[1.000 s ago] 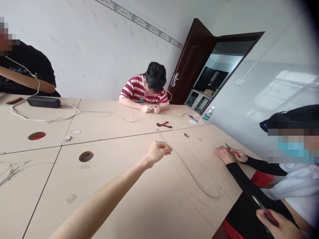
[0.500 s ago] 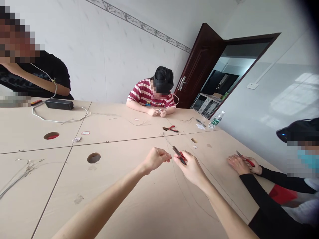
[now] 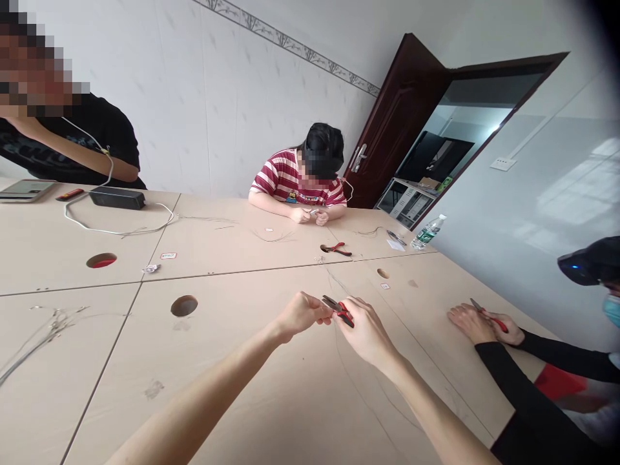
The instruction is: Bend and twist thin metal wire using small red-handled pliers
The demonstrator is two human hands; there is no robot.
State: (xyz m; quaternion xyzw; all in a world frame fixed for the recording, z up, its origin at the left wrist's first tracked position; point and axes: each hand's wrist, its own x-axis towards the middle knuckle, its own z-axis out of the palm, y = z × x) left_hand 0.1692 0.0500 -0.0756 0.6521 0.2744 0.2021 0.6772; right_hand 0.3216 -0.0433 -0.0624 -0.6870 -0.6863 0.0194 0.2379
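Observation:
My left hand (image 3: 303, 311) is closed in a pinch on a thin grey wire (image 3: 345, 358) that trails down over the beige table (image 3: 232, 361). My right hand (image 3: 365, 328) grips small red-handled pliers (image 3: 339, 310), whose jaws touch the fingertips of my left hand. Both hands hover just above the table's middle.
A co-worker's hands (image 3: 477, 321) with red pliers rest at the right edge. A person in a striped shirt (image 3: 295, 181) works at the far side, spare pliers (image 3: 335, 248) and a water bottle (image 3: 427, 232) nearby. Cable holes (image 3: 184, 305), a black box (image 3: 117, 197) with white cable, and a wire bundle (image 3: 43, 323) lie at the left.
My right hand came up from the lower right with the pliers and met my left hand. The pliers' jaws now touch the pinched wire. The view shifted slightly.

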